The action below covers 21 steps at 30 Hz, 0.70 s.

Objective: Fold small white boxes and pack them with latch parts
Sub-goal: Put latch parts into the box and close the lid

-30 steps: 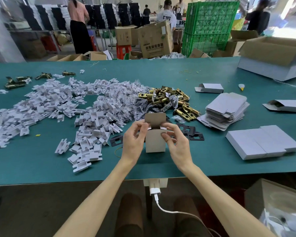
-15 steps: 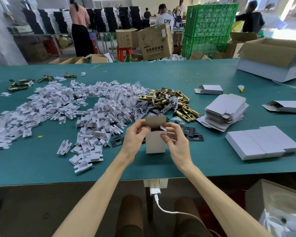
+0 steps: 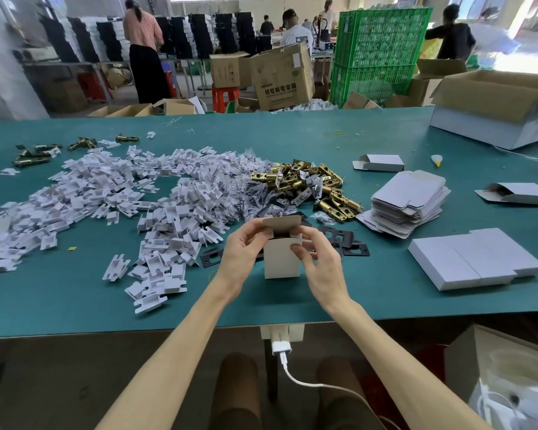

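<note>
both hands, left hand (image 3: 241,248) and right hand (image 3: 319,262), pinch small upright white cardboard box (image 3: 281,259), top flap (image 3: 281,224) open. step: folding. next: likely tuck flap or load latch.

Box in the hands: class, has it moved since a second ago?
No. The box still sits just left of the black plates, near the table's front edge.

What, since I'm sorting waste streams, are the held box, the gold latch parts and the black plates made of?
The small box, gripped by left hand and right hand, looks like thin paperboard: matte white outside, grey-brown inside the raised flap. The latch parts look like metal, shiny brass-coloured. The black plates seem flat stamped metal, matte black; plastic cannot be ruled out.
</note>
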Each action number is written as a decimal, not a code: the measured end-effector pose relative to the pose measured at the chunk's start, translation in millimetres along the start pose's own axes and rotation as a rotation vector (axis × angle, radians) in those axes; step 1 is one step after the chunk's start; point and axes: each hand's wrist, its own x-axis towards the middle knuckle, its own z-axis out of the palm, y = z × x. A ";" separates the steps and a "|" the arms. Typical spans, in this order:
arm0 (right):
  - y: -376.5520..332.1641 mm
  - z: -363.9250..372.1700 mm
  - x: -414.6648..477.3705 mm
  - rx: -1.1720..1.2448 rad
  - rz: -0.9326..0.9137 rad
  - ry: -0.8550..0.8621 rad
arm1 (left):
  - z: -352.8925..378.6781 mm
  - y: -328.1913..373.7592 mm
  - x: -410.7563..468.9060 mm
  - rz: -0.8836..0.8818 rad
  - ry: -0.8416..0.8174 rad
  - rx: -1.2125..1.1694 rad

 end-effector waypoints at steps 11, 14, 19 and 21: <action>-7.7 -1.2 -0.4 0.074 0.072 0.038 | -0.4 2.1 -4.0 0.077 -0.079 0.040; -9.1 -1.8 -0.2 0.063 0.066 0.034 | -1.7 4.9 -6.1 0.069 -0.108 0.062; -2.9 -0.5 0.5 0.138 0.107 0.052 | 3.8 13.8 -5.6 0.074 -0.093 0.102; -1.0 -0.8 1.1 0.169 0.123 0.067 | 6.7 14.3 -2.3 0.094 -0.074 0.145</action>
